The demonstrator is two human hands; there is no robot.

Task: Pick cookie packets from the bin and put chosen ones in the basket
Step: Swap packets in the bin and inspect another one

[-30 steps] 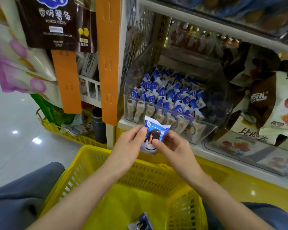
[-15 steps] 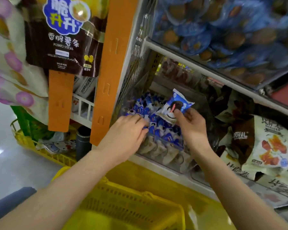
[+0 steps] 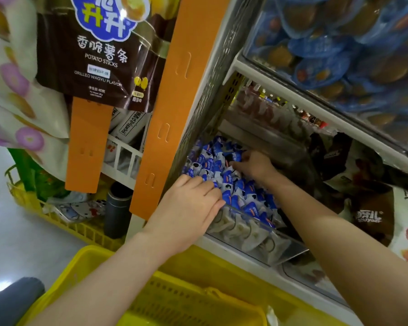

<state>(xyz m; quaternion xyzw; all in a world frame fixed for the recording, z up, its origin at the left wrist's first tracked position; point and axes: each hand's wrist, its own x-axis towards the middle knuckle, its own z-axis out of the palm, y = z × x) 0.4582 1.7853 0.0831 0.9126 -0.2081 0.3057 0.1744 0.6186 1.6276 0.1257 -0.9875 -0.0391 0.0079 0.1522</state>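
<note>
Resting left hand (image 3: pixel 189 208) flat on cookie packets (image 3: pixel 243 191), near left in the bin (image 3: pixel 269 245); pinching one packet (image 3: pixel 234 157) farther in with right hand (image 3: pixel 252 165). Possibly dragging loose neighbours over the low rim, past the basket (image 3: pixel 198 300).

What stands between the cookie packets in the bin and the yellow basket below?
Nothing visible blocks the way. The cookie packets lie in the open bin, and the basket sits open just below its front. Only the bin's clear front wall must be lifted over.
</note>
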